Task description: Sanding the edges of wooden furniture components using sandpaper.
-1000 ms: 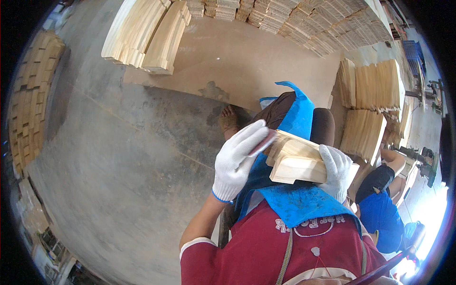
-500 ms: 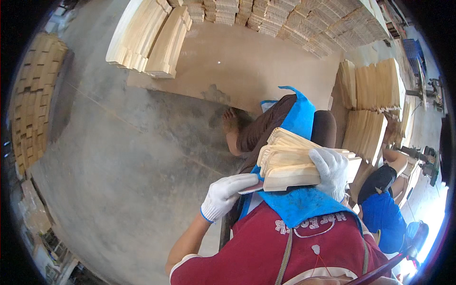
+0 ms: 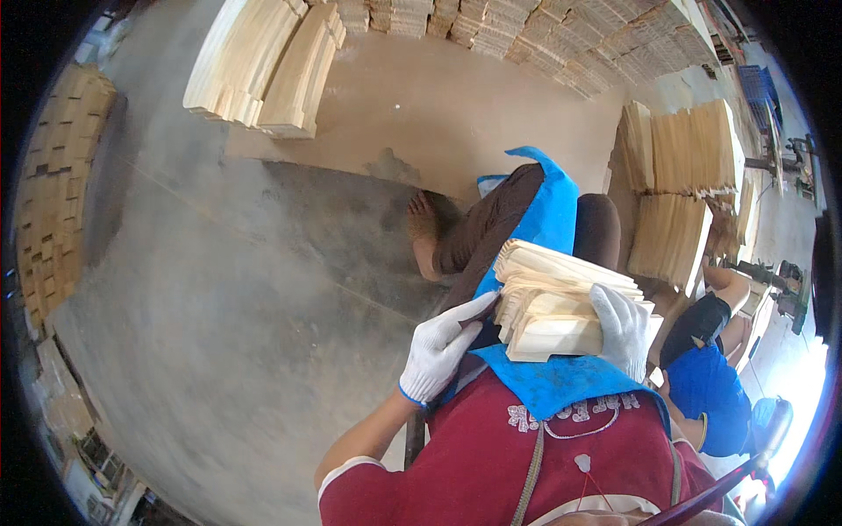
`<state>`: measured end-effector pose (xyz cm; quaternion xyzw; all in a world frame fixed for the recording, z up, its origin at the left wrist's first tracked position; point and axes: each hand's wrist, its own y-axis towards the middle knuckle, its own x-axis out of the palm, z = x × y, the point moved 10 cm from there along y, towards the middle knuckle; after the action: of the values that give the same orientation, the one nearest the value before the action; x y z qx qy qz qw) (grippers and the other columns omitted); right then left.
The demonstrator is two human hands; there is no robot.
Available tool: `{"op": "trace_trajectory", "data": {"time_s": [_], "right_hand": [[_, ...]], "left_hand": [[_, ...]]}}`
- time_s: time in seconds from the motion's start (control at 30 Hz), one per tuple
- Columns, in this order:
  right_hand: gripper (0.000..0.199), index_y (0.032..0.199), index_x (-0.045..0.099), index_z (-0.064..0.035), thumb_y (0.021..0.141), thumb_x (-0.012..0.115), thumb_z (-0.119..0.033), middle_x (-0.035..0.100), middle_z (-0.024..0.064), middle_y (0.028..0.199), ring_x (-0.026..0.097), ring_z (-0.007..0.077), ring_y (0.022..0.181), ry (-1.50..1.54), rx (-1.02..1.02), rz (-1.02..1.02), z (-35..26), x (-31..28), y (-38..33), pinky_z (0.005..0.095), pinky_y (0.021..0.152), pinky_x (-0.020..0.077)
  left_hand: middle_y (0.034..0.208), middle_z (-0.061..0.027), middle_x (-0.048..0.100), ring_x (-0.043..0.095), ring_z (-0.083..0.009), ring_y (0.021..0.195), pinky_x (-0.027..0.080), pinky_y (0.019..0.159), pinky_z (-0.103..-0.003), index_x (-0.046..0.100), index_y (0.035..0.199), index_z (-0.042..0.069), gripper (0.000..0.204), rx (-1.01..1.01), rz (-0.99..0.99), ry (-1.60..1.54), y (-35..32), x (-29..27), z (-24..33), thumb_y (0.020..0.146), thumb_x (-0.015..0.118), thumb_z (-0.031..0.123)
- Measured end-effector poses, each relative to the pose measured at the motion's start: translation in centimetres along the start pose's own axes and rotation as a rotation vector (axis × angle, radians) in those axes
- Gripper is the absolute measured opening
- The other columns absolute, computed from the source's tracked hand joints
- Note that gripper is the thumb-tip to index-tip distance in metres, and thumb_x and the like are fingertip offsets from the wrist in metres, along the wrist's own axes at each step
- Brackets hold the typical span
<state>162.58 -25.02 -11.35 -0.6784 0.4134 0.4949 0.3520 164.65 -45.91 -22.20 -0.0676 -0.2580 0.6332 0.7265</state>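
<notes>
A bundle of pale wooden pieces (image 3: 561, 307) with rounded ends lies across my lap on a blue cloth (image 3: 561, 381). My right hand (image 3: 621, 329), in a white knit glove, grips the bundle near its right end. At the rounded left ends is my gloved left hand (image 3: 438, 351), its fingers pressed around a thin, flat reddish-brown pad (image 3: 474, 317), perhaps sandpaper. Most of that pad is hidden by the fingers.
Wooden pieces stand in stacks at the upper left (image 3: 294, 79), right (image 3: 684, 149) and along the far edge (image 3: 526, 35). Another stack (image 3: 61, 184) is at the far left. Close on my right sits a person in blue (image 3: 706, 394). A brown sheet (image 3: 412, 105) covers the floor ahead.
My left hand has moved up and right along the bundle's left ends, from the lower corner. The bundle has tilted slightly, and my right hand keeps its grip.
</notes>
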Motion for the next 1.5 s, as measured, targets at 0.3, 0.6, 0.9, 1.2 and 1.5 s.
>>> {"op": "trace_trajectory", "data": {"time_s": [0.3, 0.6, 0.9, 1.2, 1.5], "right_hand": [[0.081, 0.125, 0.050, -0.0039, 0.061, 0.076, -0.046, 0.058, 0.0173, 0.118, 0.057, 0.0364, 0.106, -0.055, -0.012, 0.078, 0.6, 0.1, -0.6, 0.0475, 0.086, 0.0411], [0.077, 0.124, 0.052, -0.0047, 0.061, 0.075, -0.042, 0.059, 0.0163, 0.116, 0.057, 0.0360, 0.103, -0.020, -0.002, 0.088, 0.3, 0.2, -0.1, 0.0477, 0.086, 0.0420], [0.073, 0.124, 0.053, -0.0050, 0.060, 0.074, -0.036, 0.058, 0.0157, 0.116, 0.057, 0.0349, 0.102, -0.036, 0.012, 0.145, 0.8, -0.3, 0.1, 0.0472, 0.085, 0.0416], [0.073, 0.124, 0.050, -0.0063, 0.066, 0.067, -0.047, 0.057, 0.0147, 0.111, 0.057, 0.0346, 0.098, -0.010, 0.005, 0.182, 0.9, 0.7, 0.6, 0.0485, 0.080, 0.0401], [0.081, 0.124, 0.049, -0.0025, 0.060, 0.073, -0.046, 0.054, 0.0174, 0.115, 0.050, 0.0376, 0.111, 0.037, -0.092, 0.166, 0.0, -1.6, 2.1, 0.0587, 0.098, 0.0345]], "left_hand": [[0.124, -0.0169, 0.059, 0.055, -0.0228, 0.117, 0.040, 0.103, -0.032, 0.054, 0.124, -0.007, 0.032, 0.105, 0.387, -0.008, 2.0, -5.5, 2.6, 0.094, 0.045, -0.001], [0.118, -0.0201, 0.061, 0.057, -0.0356, 0.114, 0.045, 0.098, -0.039, 0.062, 0.112, 0.003, 0.037, 0.656, -0.035, 0.523, 4.4, 2.3, 5.1, 0.076, 0.054, 0.001], [0.115, -0.0158, 0.065, 0.062, -0.0216, 0.108, 0.047, 0.094, -0.033, 0.060, 0.120, -0.004, 0.029, 0.293, 0.335, 0.309, 5.3, -11.0, 4.1, 0.093, 0.049, 0.002], [0.155, -0.0205, 0.016, 0.025, -0.0285, 0.140, 0.025, 0.112, -0.036, -0.001, 0.149, 0.003, 0.103, 0.295, -0.011, 0.789, 20.3, -1.6, 4.5, 0.079, 0.071, 0.027], [0.155, -0.0186, 0.017, 0.016, -0.0271, 0.143, 0.015, 0.115, -0.036, 0.003, 0.151, 0.006, 0.099, 0.067, -0.490, 0.524, 6.2, 2.8, 2.2, 0.084, 0.063, 0.047]]}}
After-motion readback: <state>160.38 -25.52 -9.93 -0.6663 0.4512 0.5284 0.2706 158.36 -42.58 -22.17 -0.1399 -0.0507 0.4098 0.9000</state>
